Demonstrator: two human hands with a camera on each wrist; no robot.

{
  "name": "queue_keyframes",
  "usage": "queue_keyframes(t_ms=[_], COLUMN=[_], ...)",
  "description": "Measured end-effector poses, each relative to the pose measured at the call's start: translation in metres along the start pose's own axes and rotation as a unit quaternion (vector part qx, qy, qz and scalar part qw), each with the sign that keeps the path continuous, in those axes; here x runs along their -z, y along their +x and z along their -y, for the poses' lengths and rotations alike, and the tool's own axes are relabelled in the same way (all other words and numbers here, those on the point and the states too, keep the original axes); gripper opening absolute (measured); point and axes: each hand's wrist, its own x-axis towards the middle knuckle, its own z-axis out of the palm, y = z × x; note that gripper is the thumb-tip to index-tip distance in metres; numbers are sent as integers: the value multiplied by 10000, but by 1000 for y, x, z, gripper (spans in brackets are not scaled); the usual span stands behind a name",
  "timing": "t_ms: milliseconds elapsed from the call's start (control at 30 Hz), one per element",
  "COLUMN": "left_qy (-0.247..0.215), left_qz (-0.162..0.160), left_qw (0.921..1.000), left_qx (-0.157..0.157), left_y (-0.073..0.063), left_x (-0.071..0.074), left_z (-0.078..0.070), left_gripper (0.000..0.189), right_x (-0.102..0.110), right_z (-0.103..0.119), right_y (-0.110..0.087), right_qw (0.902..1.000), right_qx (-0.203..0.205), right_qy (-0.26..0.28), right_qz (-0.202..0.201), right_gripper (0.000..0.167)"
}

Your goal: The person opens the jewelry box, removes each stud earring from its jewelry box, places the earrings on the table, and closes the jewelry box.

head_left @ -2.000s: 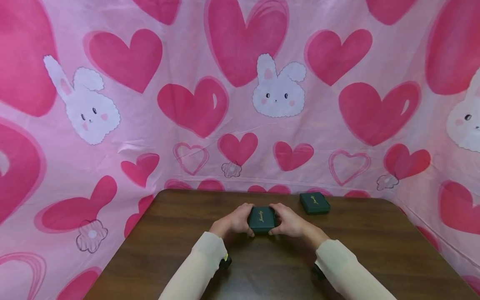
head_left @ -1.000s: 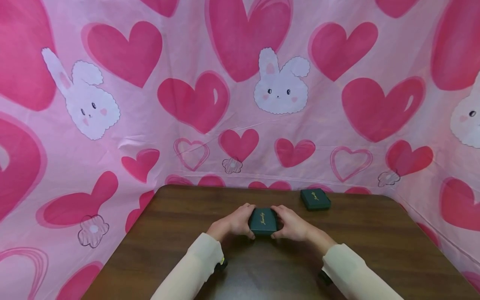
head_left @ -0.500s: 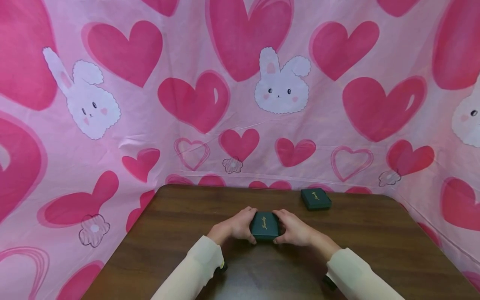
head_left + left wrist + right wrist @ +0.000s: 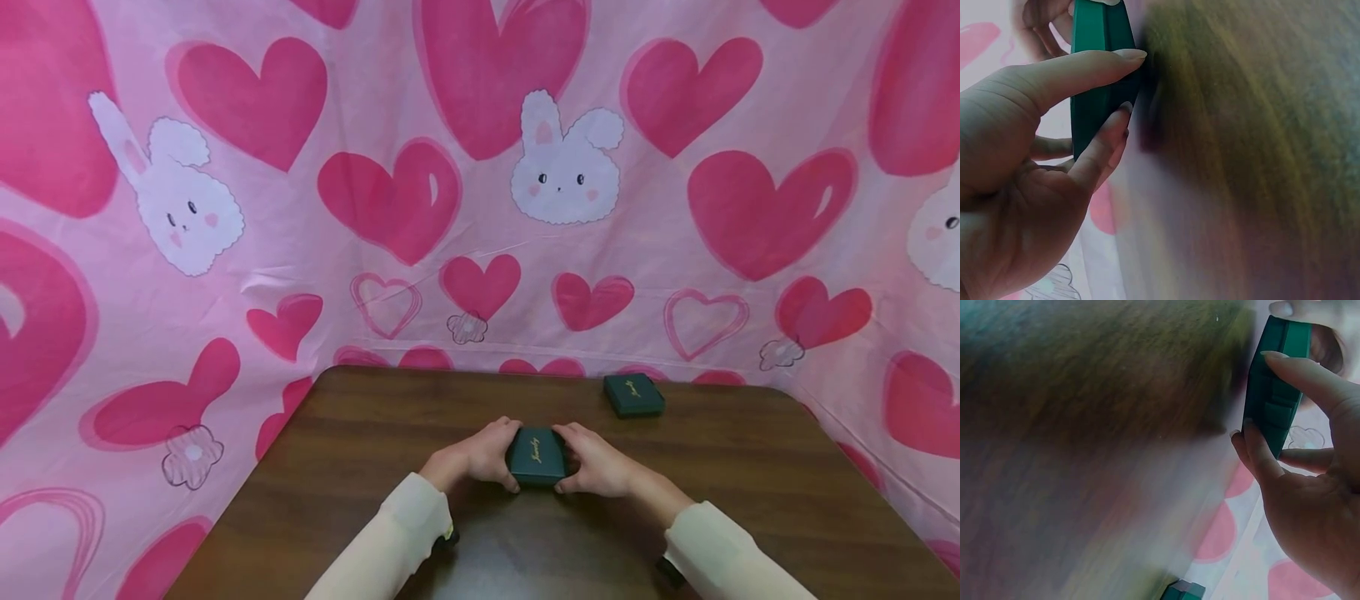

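Observation:
In the head view a dark green jewelry box (image 4: 537, 457) with gold lettering on its lid lies flat between the two hands near the middle of the table. My left hand (image 4: 487, 454) grips its left side, thumb on the near edge and fingers toward the far edge. On the opposite side, my right hand (image 4: 600, 463) holds it the same way. Both wrist views show fingers (image 4: 1094, 150) and thumbs against the box's side walls. Whether its underside touches the table cannot be told.
A second green jewelry box (image 4: 633, 395) with gold lettering sits near the table's back edge, to the right; its corner shows in the right wrist view. The brown wooden table (image 4: 375, 417) is backed by a pink cloth (image 4: 480, 233) printed with hearts and rabbits.
Both hands, still gripping the jewelry box, have moved with it a little toward the person and slightly right. The head view has tilted slightly down. The second box stays in place.

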Motion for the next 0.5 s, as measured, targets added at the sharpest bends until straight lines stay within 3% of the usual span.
queue_keyframes(t_ms=[500], left_qy=[-109], left_qz=[35], left_qw=[9999], left_qx=[35], left_y=[0], left_x=[-5], left_z=[5], left_gripper=[96], right_x=[2], right_z=[1], right_y=[-4], right_qw=[9995], right_qx=[8], right_qy=[153], right_qz=[266], right_gripper=[86])
